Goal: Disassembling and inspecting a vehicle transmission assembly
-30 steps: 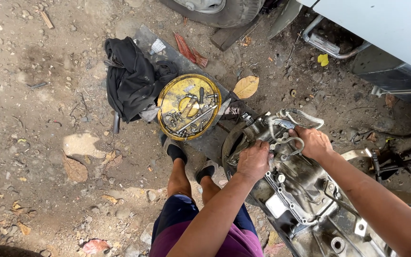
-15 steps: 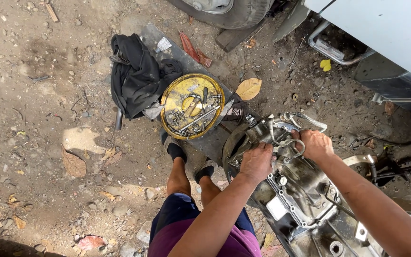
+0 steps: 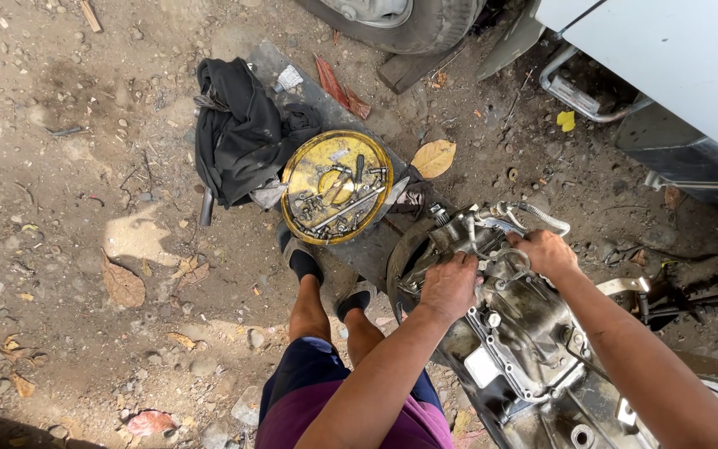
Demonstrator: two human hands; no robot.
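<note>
Both hands grip the gearbox (image 3: pixel 525 349) lying on the ground: left hand (image 3: pixel 449 287) closed on its front housing, right hand (image 3: pixel 546 252) on the top fittings. Loose bolts already fill the yellow tray (image 3: pixel 338 187); casing remains assembled.

A small pale packet (image 3: pixel 289 78) lies on the grey board (image 3: pixel 309 91), just beside the black cloth (image 3: pixel 238 137) at its upper right edge; it looks like a crumpled rectangular wrapper, whitish-grey (its print is too small to tell). A white rectangular patch (image 3: pixel 485 367), perhaps a label, sits on the side of the metal housing (image 3: pixel 533 333), below the left hand (image 3: pixel 449 287); it is plain and unmarked as far as can be seen. No signs or screens show.
</note>
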